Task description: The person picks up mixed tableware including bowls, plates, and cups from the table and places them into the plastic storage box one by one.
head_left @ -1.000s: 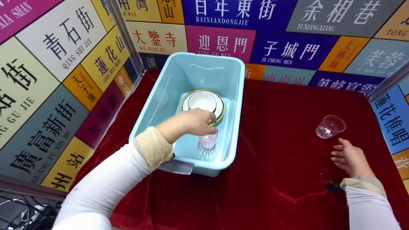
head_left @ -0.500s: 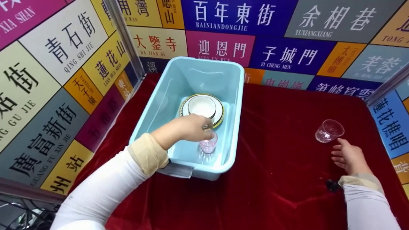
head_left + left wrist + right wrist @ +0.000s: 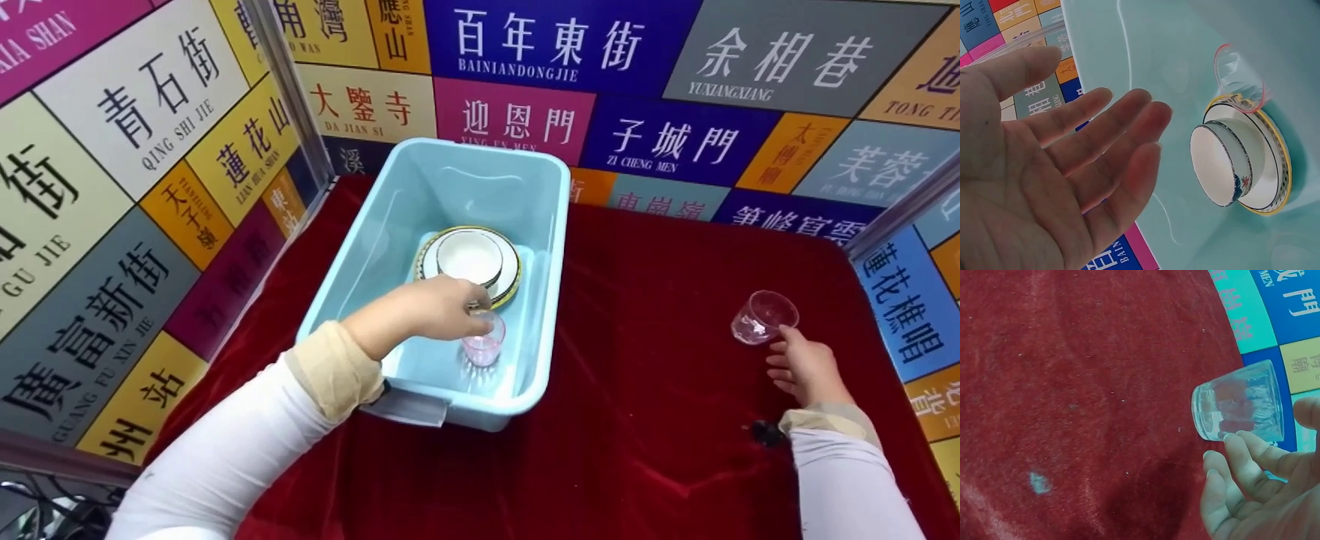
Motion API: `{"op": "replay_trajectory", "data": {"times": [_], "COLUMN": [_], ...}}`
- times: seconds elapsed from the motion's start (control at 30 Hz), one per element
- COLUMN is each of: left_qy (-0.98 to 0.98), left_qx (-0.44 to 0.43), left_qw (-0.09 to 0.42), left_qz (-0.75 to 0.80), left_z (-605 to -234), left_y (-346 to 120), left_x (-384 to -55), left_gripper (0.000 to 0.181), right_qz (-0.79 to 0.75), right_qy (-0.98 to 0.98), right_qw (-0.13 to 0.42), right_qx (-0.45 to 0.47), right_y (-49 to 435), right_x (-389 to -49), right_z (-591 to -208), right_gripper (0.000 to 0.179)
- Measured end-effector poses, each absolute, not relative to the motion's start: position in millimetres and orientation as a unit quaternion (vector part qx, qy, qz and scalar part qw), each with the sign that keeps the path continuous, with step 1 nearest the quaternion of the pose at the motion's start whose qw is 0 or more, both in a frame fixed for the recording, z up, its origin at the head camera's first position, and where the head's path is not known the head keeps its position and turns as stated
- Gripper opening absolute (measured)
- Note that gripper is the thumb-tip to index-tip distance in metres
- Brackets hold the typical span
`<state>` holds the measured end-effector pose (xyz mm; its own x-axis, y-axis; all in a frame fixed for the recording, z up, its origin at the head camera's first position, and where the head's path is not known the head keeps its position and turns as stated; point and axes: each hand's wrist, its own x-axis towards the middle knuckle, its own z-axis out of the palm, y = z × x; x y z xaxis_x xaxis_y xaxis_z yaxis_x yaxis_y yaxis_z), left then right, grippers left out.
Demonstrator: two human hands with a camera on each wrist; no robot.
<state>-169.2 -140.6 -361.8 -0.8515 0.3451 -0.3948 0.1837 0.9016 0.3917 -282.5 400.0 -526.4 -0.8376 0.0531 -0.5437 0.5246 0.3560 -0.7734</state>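
My left hand (image 3: 442, 307) hovers inside the light blue bin (image 3: 553, 300), fingers spread and relaxed with nothing between them in the left wrist view. Just below it in the head view, a pink-tinted glass (image 3: 482, 351) stands on the bin's floor. Behind the glass, a white bowl (image 3: 469, 253) with a dark-edged rim sits on yellow-rimmed plates (image 3: 511, 279). Over on the right, a clear glass (image 3: 754, 322) stands tilted-looking on the red cloth. My right hand (image 3: 806, 371) is beside it, fingertips (image 3: 1231, 439) right at its side and the thumb (image 3: 1307, 410) apart near the rim.
Red velvet cloth (image 3: 630, 435) covers the table under the bin and the clear glass. Panels with street names (image 3: 517, 120) wall in the back and both sides. Cables (image 3: 45, 499) hang at the lower left, off the table.
My right hand has moved in closer to the clear glass, its fingertips now at the glass. The left hand stays over the pink glass with little movement. The head view has shifted slightly.
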Motion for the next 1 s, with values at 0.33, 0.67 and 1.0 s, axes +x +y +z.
{"op": "replay_trajectory", "data": {"times": [0.33,0.67,1.0], "left_qy": [0.947,0.947,0.946], "left_qx": [0.131,0.136,0.13], "left_qw": [0.233,0.232,0.232], "left_qz": [0.176,0.177,0.184], "left_z": [-367,-365,-366], "left_y": [-148,-152,-154], "left_x": [-170,-170,-170], "left_gripper": [0.041,0.042,0.038], "right_qz": [-0.544,-0.553,-0.539], "right_qy": [0.787,0.779,0.786], "right_qw": [0.214,0.208,0.213], "right_qx": [0.197,0.209,0.216], "right_y": [390,392,397], "right_x": [-293,-299,-301], "right_z": [-530,-531,-534], "right_gripper": [0.078,0.078,0.071]}}
